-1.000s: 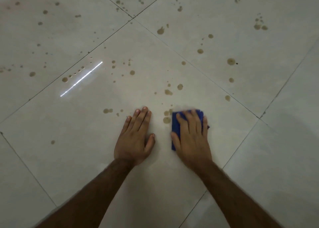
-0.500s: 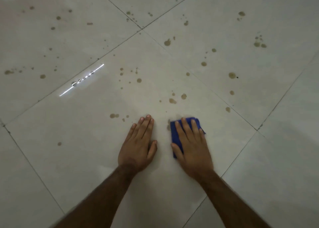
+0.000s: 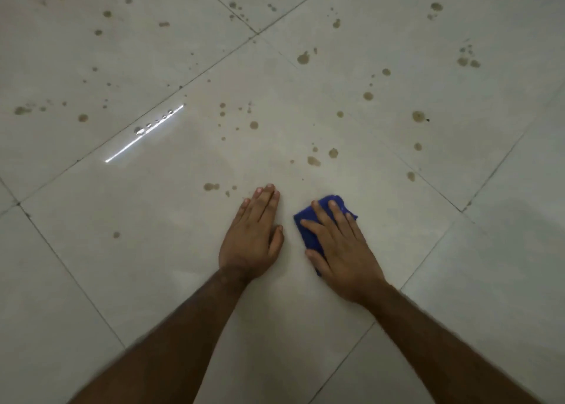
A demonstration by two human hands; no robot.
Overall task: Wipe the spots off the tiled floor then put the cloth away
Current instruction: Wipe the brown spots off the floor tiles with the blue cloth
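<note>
Pressing a blue cloth flat against the tiled floor, your right hand has swept it across the small cluster of brown spots that lay just ahead of your fingers a second ago; that patch between your two hands now reads clean, and the cloth has slid slightly rightward. Your right fingers lie straight and spread over the cloth, pushing down rather than curling round it. Your left hand remains planted palm-down on the bare tile just beside it, fingers straight and together, holding nothing, bracing your weight.

What that means: one small cluster is gone, and the job is barely begun, judged by how much staining lies beyond your reach.

Counted: two hands, one cloth, one bright streak of reflected light to the left. Four tile joints meet at a cross near the top. On the tile you kneel over, roughly a dozen larger spots remain, the nearest being a double blot just ahead of your left fingertips and a trio ahead of the cloth. The farther tiles carry dozens more, too many and too small to count exactly.
</note>
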